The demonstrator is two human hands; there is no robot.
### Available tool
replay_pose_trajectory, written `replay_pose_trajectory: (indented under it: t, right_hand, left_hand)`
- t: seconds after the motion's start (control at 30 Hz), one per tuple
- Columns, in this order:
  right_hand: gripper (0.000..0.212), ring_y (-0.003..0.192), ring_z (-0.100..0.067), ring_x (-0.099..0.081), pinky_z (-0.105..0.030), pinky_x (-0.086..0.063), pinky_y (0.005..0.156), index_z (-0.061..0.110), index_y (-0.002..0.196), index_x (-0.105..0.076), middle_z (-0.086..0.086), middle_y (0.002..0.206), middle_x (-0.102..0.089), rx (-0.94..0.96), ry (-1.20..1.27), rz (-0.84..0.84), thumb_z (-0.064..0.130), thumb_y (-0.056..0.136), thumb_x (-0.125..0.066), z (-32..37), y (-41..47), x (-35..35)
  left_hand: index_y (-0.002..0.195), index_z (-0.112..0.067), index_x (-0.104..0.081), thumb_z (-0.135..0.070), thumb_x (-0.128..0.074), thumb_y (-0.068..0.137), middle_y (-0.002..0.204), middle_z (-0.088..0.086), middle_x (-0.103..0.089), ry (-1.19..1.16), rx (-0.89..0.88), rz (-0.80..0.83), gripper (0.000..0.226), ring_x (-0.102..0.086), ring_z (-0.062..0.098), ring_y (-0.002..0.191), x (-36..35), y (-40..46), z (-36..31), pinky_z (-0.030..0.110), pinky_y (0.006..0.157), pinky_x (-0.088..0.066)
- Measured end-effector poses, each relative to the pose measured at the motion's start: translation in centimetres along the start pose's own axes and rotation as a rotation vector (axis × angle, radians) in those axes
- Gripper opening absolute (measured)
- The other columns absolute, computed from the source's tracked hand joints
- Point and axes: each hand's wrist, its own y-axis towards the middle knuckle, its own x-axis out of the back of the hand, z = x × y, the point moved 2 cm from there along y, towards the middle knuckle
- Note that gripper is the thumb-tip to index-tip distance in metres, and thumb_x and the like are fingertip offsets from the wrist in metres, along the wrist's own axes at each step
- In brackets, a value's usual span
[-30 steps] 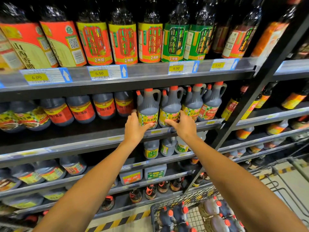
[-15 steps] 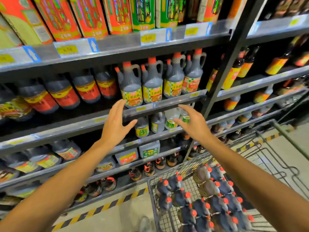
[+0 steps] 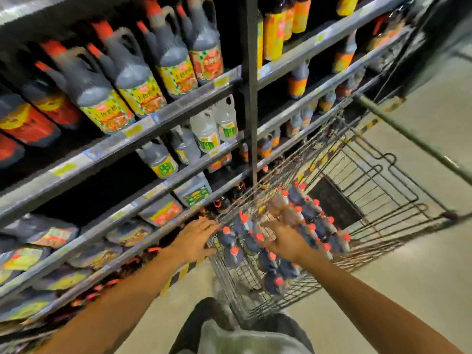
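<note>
Reaching down from the lower left, the left hand (image 3: 194, 241) has its fingers stretched fairly straight and holds nothing. Their tips lie at the near-left corner of the cart (image 3: 229, 290), by its wire rim, though blur hides whether they touch it. Above and left of this hand run the shelves (image 3: 166, 112), with big dark jugs (image 3: 94, 90) on the upper row, pale jugs (image 3: 212, 126) further right and closer above the hand, and flat pouches (image 3: 46, 233) low down, well left of the wrist. Between the two hands, inside the cart, sit small dark bottles (image 3: 267, 263) with red caps, packed close together, and more of them run on under the right hand and past it to the right. The right hand (image 3: 287, 241) is over these bottles, back upward. Motion smears it, so I cannot tell whether its fingers are loose or curled round a bottle. Right of that hand the cart's wire wall stands over pale floor (image 3: 421, 277).
</note>
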Motion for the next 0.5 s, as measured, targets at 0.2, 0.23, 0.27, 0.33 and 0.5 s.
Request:
replay_pose_trajectory:
  t: [0.2, 0.23, 0.27, 0.33, 0.5]
  right_hand:
    - [0.056, 0.097, -0.032, -0.066, -0.041, -0.051, 0.073, 0.022, 0.135, -0.056, -0.01, 0.109, -0.068, -0.178, -0.018, 0.02, 0.055, 0.09, -0.061, -2.8, -0.2, -6.2]
    - [0.051, 0.1, -0.032, -0.065, -0.042, -0.052, 0.077, 0.021, 0.132, -0.058, -0.01, 0.11, -0.068, -0.221, -0.012, 0.008, 0.051, 0.091, -0.062, -2.6, -0.1, -7.1]
    - [0.049, 0.105, -0.032, -0.065, -0.041, -0.052, 0.083, 0.02, 0.132, -0.058, -0.01, 0.114, -0.067, -0.282, -0.002, 0.01, 0.049, 0.093, -0.061, -2.6, 0.2, -8.2]
    - [0.051, 0.111, -0.032, -0.062, -0.039, -0.049, 0.091, 0.016, 0.133, -0.057, -0.01, 0.119, -0.065, -0.403, 0.023, 0.028, 0.05, 0.095, -0.061, -2.2, 1.0, -10.4]
    - [0.066, 0.118, -0.032, -0.061, -0.041, -0.052, 0.092, 0.021, 0.145, -0.047, -0.009, 0.141, -0.057, -0.532, 0.174, 0.002, 0.054, 0.09, -0.066, -2.1, 4.2, -16.8]
  left_hand:
    - [0.124, -0.017, -0.068, -0.06, -0.085, 0.056, 0.121, 0.0, -0.069, 0.06, -0.176, 0.047, 0.082, -0.069, 0.02, 0.107, -3.9, 3.8, 1.5, 0.031, 0.089, -0.057]
    - [0.133, -0.016, -0.062, -0.057, -0.08, 0.067, 0.13, 0.002, -0.064, 0.062, -0.179, 0.026, 0.079, -0.063, 0.024, 0.117, -4.4, 4.6, 2.2, 0.034, 0.098, -0.054]
    - [0.141, -0.015, -0.054, -0.053, -0.074, 0.076, 0.139, 0.004, -0.057, 0.042, -0.195, 0.032, 0.078, -0.056, 0.027, 0.127, -5.1, 5.2, 2.9, 0.038, 0.105, -0.048]
    - [0.143, -0.013, -0.052, -0.051, -0.074, 0.078, 0.142, 0.007, -0.056, 0.019, -0.24, 0.096, 0.078, -0.054, 0.032, 0.129, -6.6, 6.2, 4.1, 0.044, 0.105, -0.047]
    - [0.149, -0.014, -0.045, -0.052, -0.066, 0.089, 0.154, 0.004, -0.045, 0.135, -0.411, 0.073, 0.074, -0.038, 0.028, 0.144, -8.6, 7.8, 5.7, 0.039, 0.118, -0.031]
